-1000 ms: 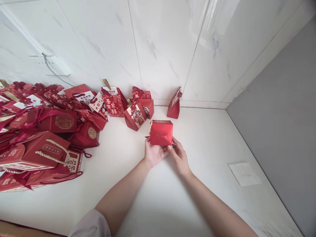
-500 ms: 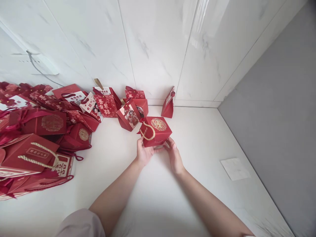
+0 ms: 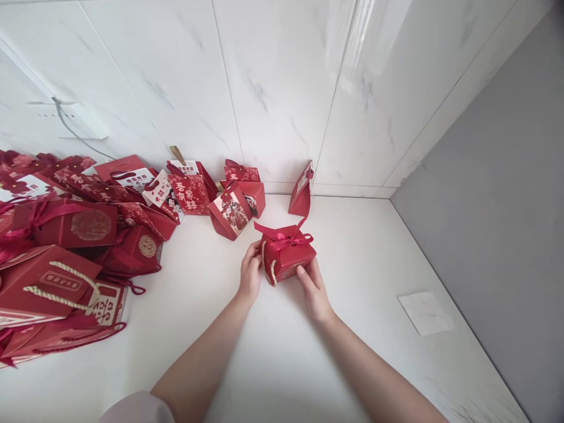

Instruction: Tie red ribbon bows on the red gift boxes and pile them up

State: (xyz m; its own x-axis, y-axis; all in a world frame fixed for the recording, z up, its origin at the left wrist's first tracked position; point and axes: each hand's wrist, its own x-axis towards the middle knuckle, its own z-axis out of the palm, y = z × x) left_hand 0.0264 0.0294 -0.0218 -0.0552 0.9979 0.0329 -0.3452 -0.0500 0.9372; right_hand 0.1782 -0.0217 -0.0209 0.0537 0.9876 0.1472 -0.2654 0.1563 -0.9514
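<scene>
Between my two hands is a red gift box (image 3: 288, 258) with a ribbon bow on its upper face and a cream rope handle hanging at its left end. My left hand (image 3: 250, 273) grips the left end, its fingers partly hidden behind the box. On the right, my right hand (image 3: 314, 289) holds the near right corner, thumb on the front face. Just beyond the held box stands a small red box with a printed picture (image 3: 231, 210), touching neither hand. A narrow red box (image 3: 302, 191) stands alone near the wall.
A large heap of red gift boxes (image 3: 53, 276) covers the left of the white table (image 3: 361, 329). More small printed boxes (image 3: 191, 191) line the tiled wall (image 3: 282, 76). A white square (image 3: 425, 312) lies at the right. A grey panel (image 3: 497, 194) bounds the right edge.
The box has turned over in my hands: the gold emblem faced up before, and now the ribbon bow does. It has come slightly nearer, and my right thumb has moved onto its front.
</scene>
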